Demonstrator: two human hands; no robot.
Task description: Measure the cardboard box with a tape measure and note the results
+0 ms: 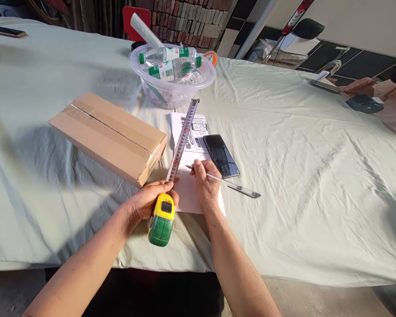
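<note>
My left hand is closed around a green and yellow tape measure. Its blade is pulled out and slants up toward the far side, over a white sheet of paper. My right hand grips a pen, with the tip resting on the paper near the blade. A black phone lies on the sheet's right edge, just beyond my right hand. A taped cardboard box sits to the left of the blade.
A clear plastic basin holding water bottles stands behind the paper. Pale cloth covers the table. Another phone lies at the far left. Another person's hand rests at the far right by a dark device.
</note>
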